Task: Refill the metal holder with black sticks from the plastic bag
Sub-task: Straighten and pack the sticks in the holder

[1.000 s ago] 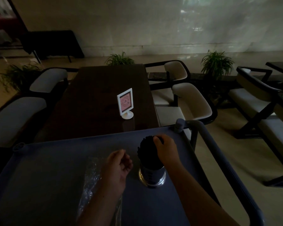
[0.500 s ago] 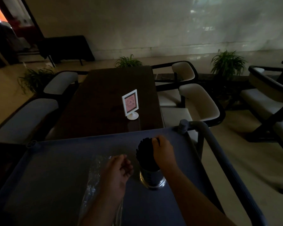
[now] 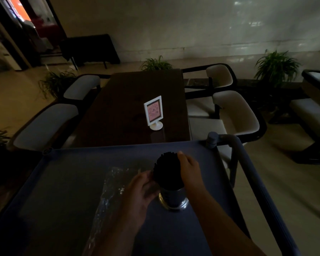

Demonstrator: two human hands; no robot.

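A shiny metal holder (image 3: 173, 199) stands on the blue cart top (image 3: 67, 182), packed with a thick bundle of black sticks (image 3: 167, 170) that rises well above its rim. My right hand (image 3: 189, 169) lies against the bundle's right side, fingers curved around it. My left hand (image 3: 139, 191) presses the bundle's left side, fingertips touching the sticks. A clear plastic bag (image 3: 107, 193) lies flat on the cart just left of the holder, partly under my left forearm; its contents cannot be made out in the dim light.
Beyond the cart is a dark wooden table (image 3: 137, 100) with a white framed sign (image 3: 153, 112) on a round foot. Cushioned chairs (image 3: 235, 111) stand on both sides. The cart's handle bar (image 3: 248, 163) runs along the right. Potted plants (image 3: 276, 65) stand by the wall.
My left hand has moved right from beside the holder and now touches the stick bundle. My right hand stays on the bundle's right side. The view has drifted a little.
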